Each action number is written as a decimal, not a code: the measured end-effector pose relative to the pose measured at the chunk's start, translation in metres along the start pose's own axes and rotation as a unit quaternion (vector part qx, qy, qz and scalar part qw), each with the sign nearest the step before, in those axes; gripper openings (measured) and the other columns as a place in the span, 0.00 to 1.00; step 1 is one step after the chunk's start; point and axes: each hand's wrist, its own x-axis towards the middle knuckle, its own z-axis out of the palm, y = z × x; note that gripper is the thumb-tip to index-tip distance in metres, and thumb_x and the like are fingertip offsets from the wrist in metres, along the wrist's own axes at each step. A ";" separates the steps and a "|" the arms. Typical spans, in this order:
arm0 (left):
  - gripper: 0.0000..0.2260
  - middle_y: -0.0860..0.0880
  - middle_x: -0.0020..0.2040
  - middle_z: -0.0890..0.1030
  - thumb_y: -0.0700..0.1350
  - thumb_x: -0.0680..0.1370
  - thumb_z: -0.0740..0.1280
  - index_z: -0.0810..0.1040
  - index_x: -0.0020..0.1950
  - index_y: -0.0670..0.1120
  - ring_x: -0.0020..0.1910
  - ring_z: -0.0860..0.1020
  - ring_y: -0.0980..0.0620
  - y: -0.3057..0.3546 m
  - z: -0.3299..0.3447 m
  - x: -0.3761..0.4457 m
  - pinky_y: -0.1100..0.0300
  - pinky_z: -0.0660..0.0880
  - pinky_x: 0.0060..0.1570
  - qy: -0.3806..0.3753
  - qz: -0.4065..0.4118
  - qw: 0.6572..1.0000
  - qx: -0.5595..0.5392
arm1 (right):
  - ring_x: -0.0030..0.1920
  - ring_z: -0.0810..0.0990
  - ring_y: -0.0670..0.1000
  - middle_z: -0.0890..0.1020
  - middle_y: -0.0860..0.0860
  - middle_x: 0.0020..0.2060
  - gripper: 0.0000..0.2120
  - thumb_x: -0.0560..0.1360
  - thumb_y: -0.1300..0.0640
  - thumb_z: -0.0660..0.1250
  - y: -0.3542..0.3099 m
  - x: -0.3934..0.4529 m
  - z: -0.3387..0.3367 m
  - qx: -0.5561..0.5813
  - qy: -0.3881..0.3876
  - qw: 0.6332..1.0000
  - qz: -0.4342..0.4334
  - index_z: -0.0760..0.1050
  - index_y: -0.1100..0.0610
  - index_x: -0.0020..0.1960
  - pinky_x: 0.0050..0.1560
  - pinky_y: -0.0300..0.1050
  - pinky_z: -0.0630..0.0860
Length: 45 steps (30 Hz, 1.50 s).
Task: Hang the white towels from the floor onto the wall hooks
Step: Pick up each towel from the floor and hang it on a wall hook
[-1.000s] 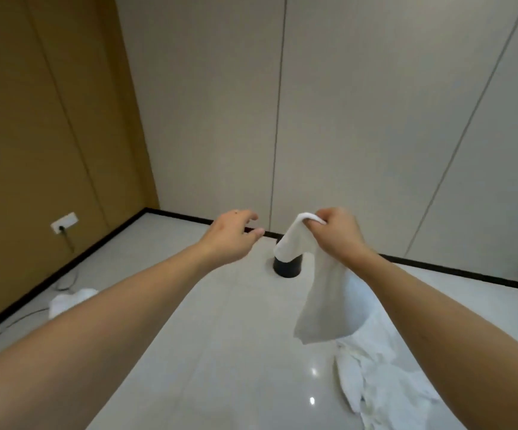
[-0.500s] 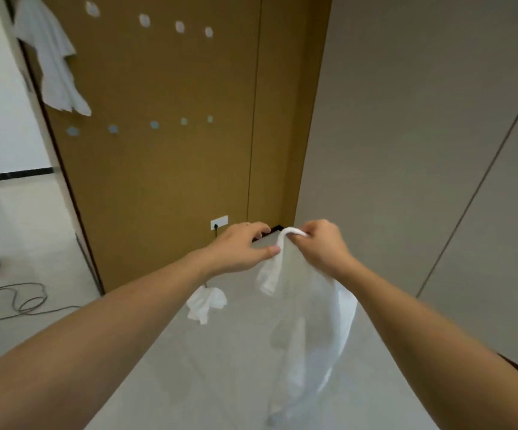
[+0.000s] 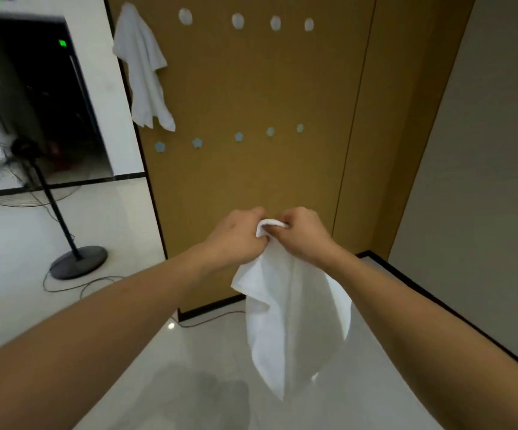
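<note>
1. The left hand point(image 3: 236, 234) and the right hand point(image 3: 304, 232) pinch the bunched top edge of a white towel point(image 3: 288, 311), fingers curled round the fabric, knuckles nearly touching.
2. The towel hangs limp below the grip, above the glossy floor point(image 3: 189, 367).
3. Above and beyond the grip stands a brown wall panel point(image 3: 251, 88) with 2 rows of round hooks point(image 3: 238, 20) (the upper row white, the lower pale blue).
4. Up and left of the grip, a hung towel point(image 3: 146, 72) drapes from the upper row.
5. Far left of the grip stands a pedestal fan point(image 3: 77, 262).
6. A green lit sign point(image 3: 62, 43) glows in the dark doorway; no writing is readable.
</note>
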 end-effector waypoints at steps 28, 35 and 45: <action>0.13 0.52 0.33 0.77 0.50 0.77 0.65 0.78 0.35 0.47 0.35 0.76 0.51 -0.189 -0.096 0.357 0.61 0.69 0.32 0.234 -0.176 0.951 -0.094 | 0.28 0.68 0.49 0.70 0.50 0.26 0.24 0.75 0.41 0.67 0.029 0.481 0.024 0.021 -0.047 0.985 -0.166 0.77 0.62 0.35 0.32 0.44 0.62; 0.12 0.55 0.32 0.79 0.57 0.74 0.70 0.79 0.35 0.51 0.34 0.78 0.58 -0.249 -0.156 0.432 0.62 0.72 0.35 0.269 -0.110 0.955 -0.064 | 0.30 0.73 0.48 0.75 0.56 0.28 0.25 0.73 0.41 0.70 -0.007 0.583 0.027 0.118 -0.038 0.972 -0.199 0.77 0.65 0.38 0.34 0.43 0.69; 0.10 0.56 0.35 0.80 0.59 0.74 0.71 0.81 0.37 0.54 0.40 0.79 0.56 -0.286 -0.211 0.525 0.60 0.73 0.40 0.354 -0.106 0.929 0.025 | 0.27 0.72 0.46 0.74 0.48 0.27 0.18 0.74 0.45 0.71 -0.022 0.719 0.016 0.119 -0.104 0.957 -0.245 0.75 0.55 0.33 0.29 0.38 0.68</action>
